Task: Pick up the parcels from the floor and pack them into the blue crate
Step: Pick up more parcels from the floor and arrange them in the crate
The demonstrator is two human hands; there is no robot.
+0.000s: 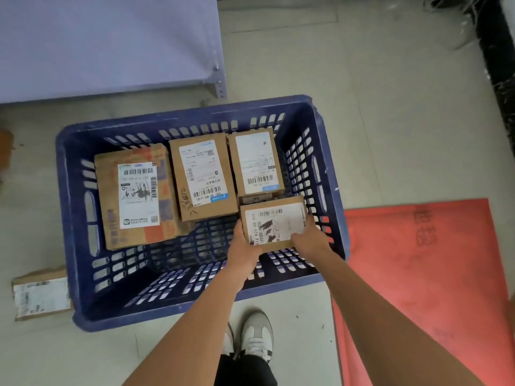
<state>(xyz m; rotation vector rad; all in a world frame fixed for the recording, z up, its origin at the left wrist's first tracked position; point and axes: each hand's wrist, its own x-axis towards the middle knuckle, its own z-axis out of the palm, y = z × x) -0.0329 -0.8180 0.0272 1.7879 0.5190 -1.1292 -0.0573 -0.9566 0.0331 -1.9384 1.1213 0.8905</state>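
The blue crate (69, 207) stands on the floor in front of me. Three cardboard parcels lie flat on its bottom: a large one (133, 196) at the left, a middle one (200, 176) and a right one (256, 162) along the far wall. Both my hands hold a fourth small parcel (274, 222) low inside the crate, near the right wall, just in front of the right parcel. My left hand (242, 250) grips its left near corner. My right hand (309, 238) grips its right near edge. Another parcel (41, 296) lies on the floor left of the crate.
A grey shelf board (106, 43) with a metal leg (220, 84) stands beyond the crate at the upper left. A red mat (423, 288) covers the floor at the right. My shoes (256, 335) stand just behind the crate's near wall. Dark cables (498, 65) run along the right edge.
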